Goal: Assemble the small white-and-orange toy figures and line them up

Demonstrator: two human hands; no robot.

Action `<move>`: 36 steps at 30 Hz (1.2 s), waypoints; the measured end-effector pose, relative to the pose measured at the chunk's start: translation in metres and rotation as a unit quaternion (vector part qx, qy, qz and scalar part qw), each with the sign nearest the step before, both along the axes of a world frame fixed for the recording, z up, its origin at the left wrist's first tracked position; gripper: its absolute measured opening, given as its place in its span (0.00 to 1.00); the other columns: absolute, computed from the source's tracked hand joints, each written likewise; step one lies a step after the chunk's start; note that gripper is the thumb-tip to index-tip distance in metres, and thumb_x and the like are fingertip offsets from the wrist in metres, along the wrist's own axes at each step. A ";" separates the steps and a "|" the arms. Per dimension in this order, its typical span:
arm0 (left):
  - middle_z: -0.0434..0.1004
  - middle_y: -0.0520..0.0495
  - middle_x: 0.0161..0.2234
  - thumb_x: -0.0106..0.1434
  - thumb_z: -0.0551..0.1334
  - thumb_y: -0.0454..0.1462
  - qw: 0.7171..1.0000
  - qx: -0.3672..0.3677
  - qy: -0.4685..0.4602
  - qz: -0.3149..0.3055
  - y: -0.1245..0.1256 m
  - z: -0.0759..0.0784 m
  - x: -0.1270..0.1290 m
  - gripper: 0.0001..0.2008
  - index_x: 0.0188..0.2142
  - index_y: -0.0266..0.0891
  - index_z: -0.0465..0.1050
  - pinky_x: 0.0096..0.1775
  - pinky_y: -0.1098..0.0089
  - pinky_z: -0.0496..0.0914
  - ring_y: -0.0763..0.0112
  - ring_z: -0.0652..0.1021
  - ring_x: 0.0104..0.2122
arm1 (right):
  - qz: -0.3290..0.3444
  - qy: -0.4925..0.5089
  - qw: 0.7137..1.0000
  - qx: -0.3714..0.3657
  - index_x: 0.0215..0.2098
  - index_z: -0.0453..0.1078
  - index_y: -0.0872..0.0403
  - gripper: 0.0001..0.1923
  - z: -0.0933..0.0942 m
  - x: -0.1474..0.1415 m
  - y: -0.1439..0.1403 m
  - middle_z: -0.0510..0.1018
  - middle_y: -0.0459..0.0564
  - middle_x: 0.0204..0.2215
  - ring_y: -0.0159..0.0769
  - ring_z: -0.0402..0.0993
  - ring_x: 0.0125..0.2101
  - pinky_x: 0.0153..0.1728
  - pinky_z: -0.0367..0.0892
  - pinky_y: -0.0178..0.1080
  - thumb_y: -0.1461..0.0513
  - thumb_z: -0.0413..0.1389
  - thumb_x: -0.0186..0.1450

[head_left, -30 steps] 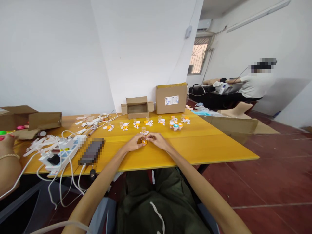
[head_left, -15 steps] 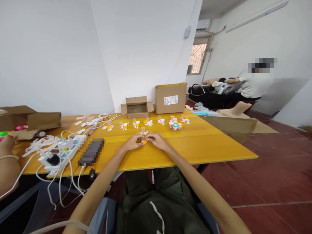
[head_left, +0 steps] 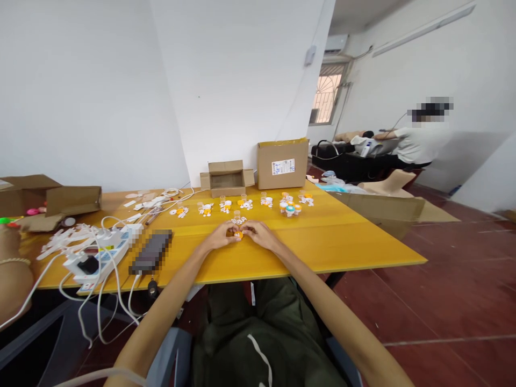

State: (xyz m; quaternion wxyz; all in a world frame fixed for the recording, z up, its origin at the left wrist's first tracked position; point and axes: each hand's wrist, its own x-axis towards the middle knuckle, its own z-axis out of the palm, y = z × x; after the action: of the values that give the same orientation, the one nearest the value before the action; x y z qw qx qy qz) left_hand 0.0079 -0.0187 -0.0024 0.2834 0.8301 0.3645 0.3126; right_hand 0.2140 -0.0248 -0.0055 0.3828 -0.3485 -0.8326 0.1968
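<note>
My left hand and my right hand meet at the middle of the yellow table, fingertips pinched together on a small orange piece. Just behind the fingers lies a small white patterned piece with a tiny clear vial. Farther back runs a row of small orange-and-white figures and vials, with a cluster of coloured caps at its right end.
A power strip with white cables and a dark flat device lie at left. Cardboard boxes stand at the table's back; another open box sits far left. Another person's arm is at the left edge. A person sits far right.
My hands have closed in slightly on the orange piece; otherwise almost nothing has shifted. The arm at the left edge has drawn back a little.
</note>
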 end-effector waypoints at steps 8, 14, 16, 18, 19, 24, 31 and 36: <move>0.76 0.48 0.35 0.56 0.68 0.42 1.000 -0.009 0.002 0.001 -0.002 0.003 0.002 0.11 0.37 0.40 0.76 0.45 0.64 0.71 0.66 0.75 0.37 | -0.028 -0.024 0.999 -0.015 0.32 0.76 0.52 0.08 0.000 0.001 0.001 0.80 0.46 0.29 0.35 0.74 0.29 0.33 0.66 0.35 0.68 0.56 0.62; 0.76 0.48 0.34 0.56 0.69 0.41 1.000 -0.011 -0.012 -0.005 -0.003 0.004 0.002 0.10 0.36 0.39 0.76 0.44 0.64 0.71 0.66 0.75 0.36 | -0.032 -0.025 0.999 -0.003 0.32 0.75 0.51 0.08 0.001 0.001 -0.002 0.80 0.46 0.28 0.35 0.73 0.29 0.31 0.65 0.34 0.69 0.56 0.62; 0.76 0.49 0.34 0.55 0.69 0.41 1.000 -0.010 -0.018 -0.009 -0.003 0.004 0.002 0.10 0.35 0.39 0.76 0.44 0.64 0.70 0.66 0.75 0.36 | -0.023 -0.009 1.000 -0.010 0.32 0.75 0.52 0.08 0.002 0.000 -0.002 0.80 0.46 0.30 0.35 0.74 0.30 0.33 0.66 0.35 0.68 0.56 0.63; 0.75 0.49 0.34 0.55 0.69 0.42 1.000 -0.009 -0.021 -0.011 -0.002 0.003 0.002 0.11 0.35 0.39 0.75 0.44 0.64 0.70 0.67 0.74 0.36 | -0.002 0.007 1.000 -0.021 0.33 0.75 0.52 0.07 0.003 -0.001 -0.003 0.80 0.46 0.30 0.35 0.74 0.31 0.34 0.66 0.35 0.68 0.56 0.64; 0.75 0.49 0.34 0.55 0.69 0.42 1.000 -0.011 -0.021 -0.012 -0.002 0.003 0.002 0.11 0.34 0.39 0.75 0.44 0.65 0.70 0.67 0.74 0.36 | 0.009 0.014 1.000 -0.026 0.33 0.75 0.52 0.06 0.003 -0.002 -0.002 0.80 0.46 0.30 0.35 0.74 0.31 0.35 0.67 0.35 0.67 0.56 0.64; 0.74 0.50 0.34 0.56 0.69 0.43 1.000 -0.018 -0.021 -0.012 -0.001 0.002 0.003 0.11 0.34 0.38 0.75 0.44 0.65 0.70 0.68 0.74 0.35 | 0.037 0.020 0.999 -0.017 0.30 0.74 0.52 0.07 0.001 -0.001 0.000 0.78 0.46 0.30 0.37 0.73 0.34 0.39 0.67 0.37 0.68 0.56 0.64; 0.74 0.49 0.33 0.56 0.69 0.42 1.000 -0.011 -0.008 -0.008 -0.001 0.003 0.002 0.11 0.36 0.39 0.76 0.44 0.65 0.69 0.67 0.73 0.36 | 0.035 0.001 0.999 -0.005 0.31 0.73 0.51 0.09 -0.002 0.000 0.001 0.74 0.47 0.33 0.36 0.72 0.36 0.39 0.66 0.37 0.69 0.54 0.65; 0.74 0.49 0.34 0.57 0.69 0.44 1.000 -0.007 0.001 -0.006 -0.001 0.002 0.002 0.12 0.36 0.39 0.76 0.44 0.65 0.69 0.68 0.73 0.36 | 0.038 0.013 0.999 0.012 0.32 0.73 0.51 0.06 -0.004 -0.002 0.000 0.72 0.48 0.37 0.37 0.72 0.41 0.44 0.68 0.39 0.67 0.56 0.65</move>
State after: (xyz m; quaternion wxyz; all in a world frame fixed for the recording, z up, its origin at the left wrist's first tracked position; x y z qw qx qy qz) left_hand 0.0101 -0.0197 -0.0004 0.2908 0.8304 0.3623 0.3076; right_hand 0.2121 -0.0244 -0.0099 0.3898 -0.3093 -0.8426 0.2060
